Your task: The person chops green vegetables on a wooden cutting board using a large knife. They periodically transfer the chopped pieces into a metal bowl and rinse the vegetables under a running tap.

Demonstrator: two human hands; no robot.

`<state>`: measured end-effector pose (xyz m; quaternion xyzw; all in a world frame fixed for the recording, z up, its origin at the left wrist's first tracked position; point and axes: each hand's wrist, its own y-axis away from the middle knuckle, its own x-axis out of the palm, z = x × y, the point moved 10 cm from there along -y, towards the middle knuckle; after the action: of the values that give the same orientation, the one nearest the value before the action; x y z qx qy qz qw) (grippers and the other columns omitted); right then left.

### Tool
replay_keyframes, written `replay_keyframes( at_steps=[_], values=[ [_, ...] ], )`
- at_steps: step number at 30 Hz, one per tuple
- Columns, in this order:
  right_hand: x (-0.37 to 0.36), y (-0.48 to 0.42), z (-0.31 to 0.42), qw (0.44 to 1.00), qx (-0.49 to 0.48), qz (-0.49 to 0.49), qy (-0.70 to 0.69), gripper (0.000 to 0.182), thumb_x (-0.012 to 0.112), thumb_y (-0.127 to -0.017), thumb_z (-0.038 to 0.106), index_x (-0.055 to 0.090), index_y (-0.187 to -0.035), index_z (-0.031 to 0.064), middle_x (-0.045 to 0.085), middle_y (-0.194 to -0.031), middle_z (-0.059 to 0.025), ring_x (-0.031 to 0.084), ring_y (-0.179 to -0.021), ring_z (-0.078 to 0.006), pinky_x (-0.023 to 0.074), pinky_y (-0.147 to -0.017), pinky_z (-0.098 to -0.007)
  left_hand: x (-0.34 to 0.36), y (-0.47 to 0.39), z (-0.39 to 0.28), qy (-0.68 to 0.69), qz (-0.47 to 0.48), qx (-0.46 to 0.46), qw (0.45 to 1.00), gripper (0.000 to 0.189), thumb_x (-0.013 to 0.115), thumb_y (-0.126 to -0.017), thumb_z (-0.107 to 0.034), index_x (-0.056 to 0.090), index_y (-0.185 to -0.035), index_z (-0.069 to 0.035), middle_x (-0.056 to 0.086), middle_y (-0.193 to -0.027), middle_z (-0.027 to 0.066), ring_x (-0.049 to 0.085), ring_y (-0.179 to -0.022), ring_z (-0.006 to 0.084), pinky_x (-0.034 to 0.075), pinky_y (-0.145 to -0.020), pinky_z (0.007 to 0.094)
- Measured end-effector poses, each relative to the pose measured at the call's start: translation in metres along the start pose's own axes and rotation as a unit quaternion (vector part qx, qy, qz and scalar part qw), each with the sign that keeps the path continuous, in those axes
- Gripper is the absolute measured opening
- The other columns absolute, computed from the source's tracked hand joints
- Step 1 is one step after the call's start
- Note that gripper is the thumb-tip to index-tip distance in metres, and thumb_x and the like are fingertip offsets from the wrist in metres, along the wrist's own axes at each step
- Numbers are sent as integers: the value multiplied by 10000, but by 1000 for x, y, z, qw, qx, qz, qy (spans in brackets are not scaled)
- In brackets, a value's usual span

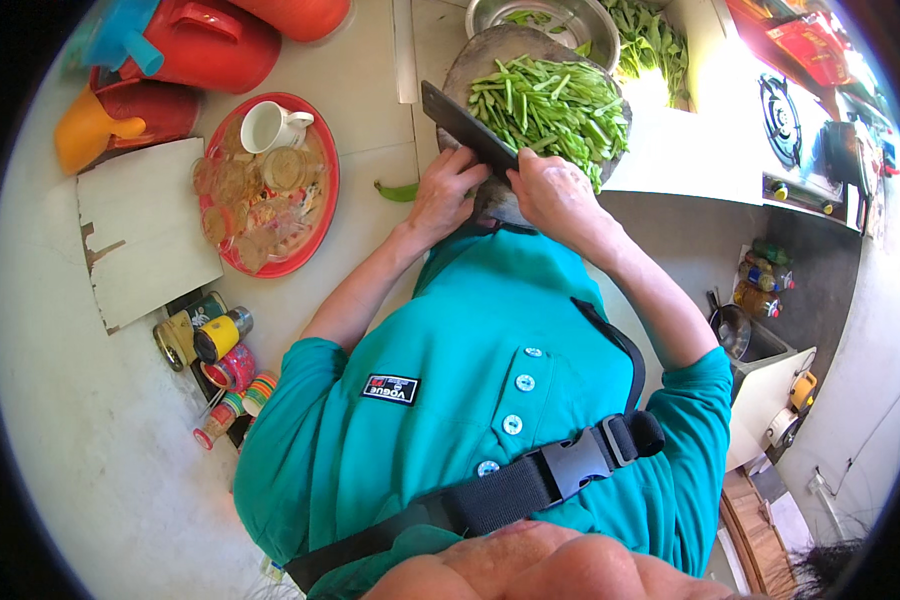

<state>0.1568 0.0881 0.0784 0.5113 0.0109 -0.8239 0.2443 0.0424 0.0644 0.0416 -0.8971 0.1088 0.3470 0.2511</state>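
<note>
A round wooden chopping board [458, 75] lies on the countertop before me, with a heap of cut green vegetable pieces [551, 109] over its middle and right side. In my right hand [559, 187] is a dark-bladed cleaver [465, 124], its blade slanting up and left across the board's near left part. Close under the blade, my left hand [446, 187] rests at the board's near edge with curled fingers. Whether it pinches anything is hidden. Left of that hand, a curved green pod [396, 192] lies on the counter.
A metal basin [604, 37] with some greens stands behind the board, beside leafy vegetables [649, 45]. Left are a red tray [332, 187] with glass cups and a white mug [270, 127], and red jugs [210, 45]. A gas stove [781, 124] stands right.
</note>
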Motion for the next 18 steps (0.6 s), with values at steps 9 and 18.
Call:
replay_keyframes(
  at_steps=[9, 18],
  values=[
    [-7, 0, 4, 1000, -3, 3, -17, 243, 562, -967, 210, 597, -908, -23, 659, -737, -262, 674, -750, -458, 538, -697, -536, -4, 5, 6, 14, -9, -18, 1000, 193, 704, -767, 52, 675, -949, -5, 638, -985, 142, 614, -937, 349, 522, -787, 413],
    [16, -4, 2, 999, -26, -45, 13, 202, 566, -948, 204, 591, -898, 10, 665, -727, -227, 682, -741, -429, 544, -683, -530, -7, 2, 3, 16, -18, -11, 1000, 183, 699, -774, 62, 673, -944, 2, 642, -995, 156, 629, -935, 356, 532, -795, 414]
  ],
)
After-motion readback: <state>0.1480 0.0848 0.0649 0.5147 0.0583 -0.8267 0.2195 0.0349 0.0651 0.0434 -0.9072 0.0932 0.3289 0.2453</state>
